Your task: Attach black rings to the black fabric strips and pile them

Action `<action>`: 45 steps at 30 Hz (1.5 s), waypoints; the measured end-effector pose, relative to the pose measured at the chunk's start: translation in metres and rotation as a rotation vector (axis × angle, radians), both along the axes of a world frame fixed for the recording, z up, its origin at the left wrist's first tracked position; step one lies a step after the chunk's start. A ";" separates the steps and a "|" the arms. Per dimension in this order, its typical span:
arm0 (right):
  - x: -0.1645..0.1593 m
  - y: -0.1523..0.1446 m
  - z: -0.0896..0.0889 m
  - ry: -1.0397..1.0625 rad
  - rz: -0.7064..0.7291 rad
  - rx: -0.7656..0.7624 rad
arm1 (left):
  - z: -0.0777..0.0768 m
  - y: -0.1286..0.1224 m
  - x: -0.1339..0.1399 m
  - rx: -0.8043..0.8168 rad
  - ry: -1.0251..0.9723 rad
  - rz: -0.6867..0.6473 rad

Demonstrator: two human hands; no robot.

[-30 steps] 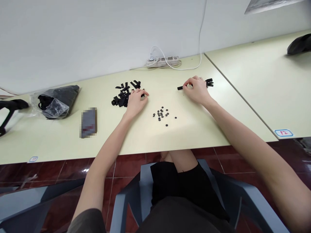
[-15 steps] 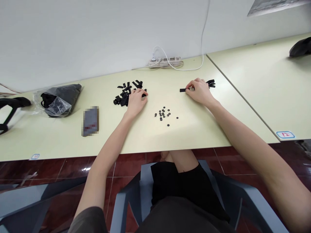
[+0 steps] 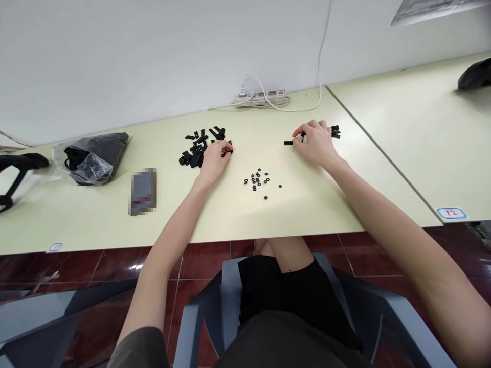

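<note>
Cable (image 3: 299,110) beyond half-curled left hand (image 3: 215,157), grip unclear, and right hand (image 3: 316,144) with pinched strip (image 3: 288,143)

Wall (image 3: 153,56) is plain off-white, with the bottom of a greyish poster (image 3: 429,11) poking in at top right and a white cable (image 3: 321,56) running down to a power strip (image 3: 268,96) at the back. Two pale yellow-green tables (image 3: 326,204) sit against it, dark seam (image 3: 383,155) between them, little blue-framed labels (image 3: 451,213) along the front. Floor (image 3: 207,263) is dark red tile with pale grout, kinda shiny, one bright glint (image 3: 136,267). Blue-grey chair (image 3: 402,312) up front, another similar seat (image 3: 34,314) off left.
</note>
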State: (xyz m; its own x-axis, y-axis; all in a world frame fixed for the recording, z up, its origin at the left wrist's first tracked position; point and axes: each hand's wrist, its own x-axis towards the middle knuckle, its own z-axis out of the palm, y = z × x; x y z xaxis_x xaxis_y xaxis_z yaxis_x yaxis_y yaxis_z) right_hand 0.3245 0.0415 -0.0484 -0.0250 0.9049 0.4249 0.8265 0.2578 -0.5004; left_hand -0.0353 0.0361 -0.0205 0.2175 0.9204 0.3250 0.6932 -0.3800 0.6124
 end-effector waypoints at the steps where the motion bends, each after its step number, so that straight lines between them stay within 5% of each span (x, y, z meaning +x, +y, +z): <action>1: -0.001 -0.001 0.002 0.005 0.005 0.013 | 0.000 0.000 0.000 -0.003 -0.015 -0.001; 21: -0.021 -0.016 0.017 0.049 0.131 0.023 | 0.019 -0.015 0.013 0.099 0.010 0.112; 45: -0.028 -0.024 0.022 0.043 0.236 -0.046 | 0.008 -0.003 0.004 0.204 0.028 0.093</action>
State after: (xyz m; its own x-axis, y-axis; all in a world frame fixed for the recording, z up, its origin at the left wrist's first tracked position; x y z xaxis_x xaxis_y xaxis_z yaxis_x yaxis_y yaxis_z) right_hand 0.2964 0.0178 -0.0263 -0.2208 0.8944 0.3891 0.7237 0.4177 -0.5493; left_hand -0.0311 0.0331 -0.0125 0.1463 0.8525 0.5018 0.7470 -0.4278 0.5089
